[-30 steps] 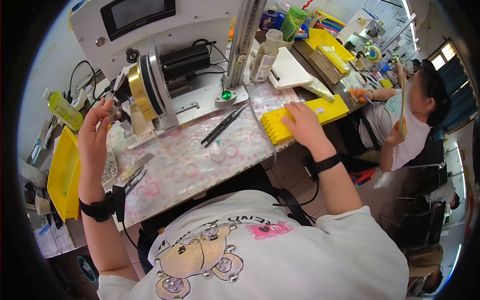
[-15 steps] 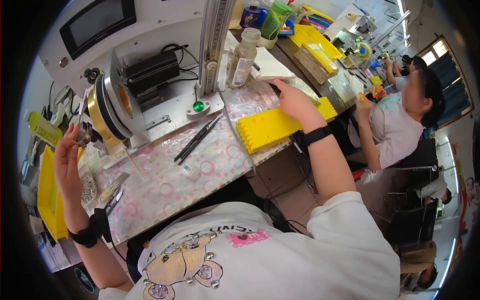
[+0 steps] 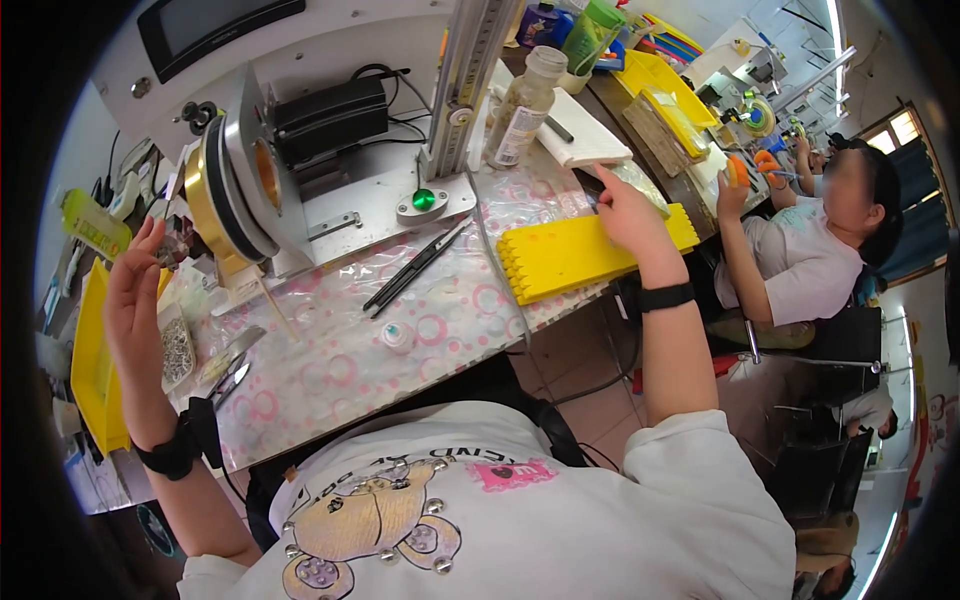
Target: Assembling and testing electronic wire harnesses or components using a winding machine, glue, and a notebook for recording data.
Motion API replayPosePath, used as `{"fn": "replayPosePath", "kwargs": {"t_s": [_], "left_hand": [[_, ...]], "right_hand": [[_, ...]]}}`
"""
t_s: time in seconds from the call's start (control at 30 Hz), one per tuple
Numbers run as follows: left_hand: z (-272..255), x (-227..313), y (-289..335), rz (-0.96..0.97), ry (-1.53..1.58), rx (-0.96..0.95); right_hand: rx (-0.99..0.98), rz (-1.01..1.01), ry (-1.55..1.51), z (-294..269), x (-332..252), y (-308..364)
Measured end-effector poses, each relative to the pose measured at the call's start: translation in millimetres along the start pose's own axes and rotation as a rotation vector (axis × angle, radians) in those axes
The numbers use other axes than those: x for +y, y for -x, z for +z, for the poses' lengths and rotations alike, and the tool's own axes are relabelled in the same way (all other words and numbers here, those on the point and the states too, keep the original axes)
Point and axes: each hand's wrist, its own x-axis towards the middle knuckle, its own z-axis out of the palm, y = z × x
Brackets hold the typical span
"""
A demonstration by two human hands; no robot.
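My left hand [image 3: 135, 300] is raised at the gold-rimmed wheel [image 3: 210, 200] of a bench machine. Its fingers are stretched upward and slightly apart, beside a small dark reddish piece [image 3: 178, 240] near the wheel. My right hand [image 3: 640, 218] reaches over a yellow toothed block [image 3: 560, 258], close to the front edge of a white pad [image 3: 590, 140]. The fingers there are drawn together around something small and dark, too hidden to name. Black tweezers [image 3: 415, 268] lie on the patterned table cover, with a small white bottle [image 3: 397, 337] nearer me.
A glass jar [image 3: 525, 108] stands behind the tweezers, near the machine's upright metal column [image 3: 462, 100]. Yellow trays [image 3: 95, 370] and a box of small metal parts [image 3: 177, 355] are at the left. A co-worker [image 3: 800, 250] with orange-handled scissors sits at the right.
The whole view has shifted a little. My right hand has turned and its fingers have drawn together near the pad. My left hand stays by the wheel. The co-worker's hands have moved.
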Motion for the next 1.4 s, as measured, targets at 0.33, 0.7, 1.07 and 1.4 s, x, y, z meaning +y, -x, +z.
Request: {"fn": "replayPosePath", "kwargs": {"t_s": [0.33, 0.7, 1.07, 1.4], "left_hand": [[5, 18, 11, -0.014, -0.006, 0.12], [31, 37, 8, 0.143, -0.263, 0.294], [26, 28, 7, 0.2, -0.229, 0.338], [40, 17, 21, 0.312, -0.292, 0.579]], "right_hand": [[-0.647, -0.238, -1.912, -43, -71, 46], [-0.78, -0.344, -1.748, -44, -108, 50], [-0.09, -0.168, -1.325, -64, -113, 90], [-0.174, -1.423, -0.141, -92, -446, 140]]}}
